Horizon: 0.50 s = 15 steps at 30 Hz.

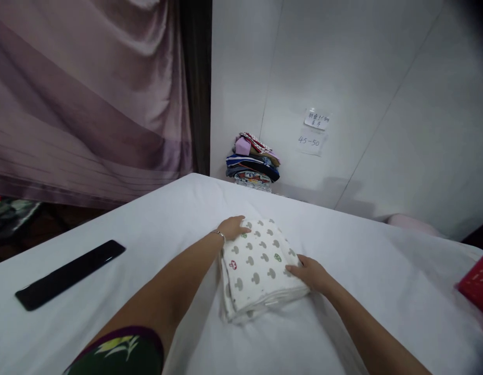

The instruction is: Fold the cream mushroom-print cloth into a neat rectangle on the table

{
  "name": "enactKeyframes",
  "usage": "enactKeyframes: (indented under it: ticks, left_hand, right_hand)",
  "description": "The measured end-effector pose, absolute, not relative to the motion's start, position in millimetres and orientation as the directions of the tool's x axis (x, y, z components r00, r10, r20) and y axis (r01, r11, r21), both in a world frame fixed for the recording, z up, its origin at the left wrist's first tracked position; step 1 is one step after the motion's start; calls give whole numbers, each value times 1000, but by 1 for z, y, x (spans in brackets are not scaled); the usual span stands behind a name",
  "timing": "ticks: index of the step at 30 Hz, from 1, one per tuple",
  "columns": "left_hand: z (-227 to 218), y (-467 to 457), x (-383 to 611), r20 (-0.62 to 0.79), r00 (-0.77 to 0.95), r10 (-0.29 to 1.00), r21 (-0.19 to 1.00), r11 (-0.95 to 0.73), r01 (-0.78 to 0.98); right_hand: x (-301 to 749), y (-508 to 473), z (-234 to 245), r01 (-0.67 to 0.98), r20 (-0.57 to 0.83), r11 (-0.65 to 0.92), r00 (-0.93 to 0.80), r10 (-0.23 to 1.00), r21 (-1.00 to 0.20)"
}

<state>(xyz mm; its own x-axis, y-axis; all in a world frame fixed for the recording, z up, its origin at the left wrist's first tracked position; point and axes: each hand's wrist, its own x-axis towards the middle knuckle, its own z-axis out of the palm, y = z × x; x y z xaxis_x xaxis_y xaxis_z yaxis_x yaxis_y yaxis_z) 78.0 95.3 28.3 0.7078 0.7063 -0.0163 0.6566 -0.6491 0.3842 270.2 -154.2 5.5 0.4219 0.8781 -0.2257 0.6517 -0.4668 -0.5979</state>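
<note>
Pinching the folded mushroom-print cloth (261, 260), the left hand (230, 228) grips its far left corner, the right hand (312, 273) its right side. It lies on the white tabletop (382, 291), short of the far edge.

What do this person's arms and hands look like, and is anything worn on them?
The left hand is gloveless, with a thin, silvery bracelet at the wrist; higher up that arm, a dark green sleeve has a purple edge and a pale, leafy print touched with yellow. The right hand is gloveless too, and no sleeve shows on its forearm.
</note>
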Motion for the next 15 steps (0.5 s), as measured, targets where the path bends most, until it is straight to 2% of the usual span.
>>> enactKeyframes:
  ticks: [5,9,12,15]
  left_hand:
    - [28,69,67,16,719,694,361,-675,643]
    - [35,19,40,43,790,611,339,-753,564]
    - [33,-25,14,33,853,520,352,-805,477]
    - [28,-57,-14,85,892,443,393,-838,379]
  right_hand:
    - [261,-158,10,622,-210,-509,491,845,-594]
    - [258,-157,13,635,-127,-394,423,897,-665]
    - [252,-168,9,596,-170,-429,441,881,-679]
    - [240,-192,4,577,-228,-461,430,873,-674]
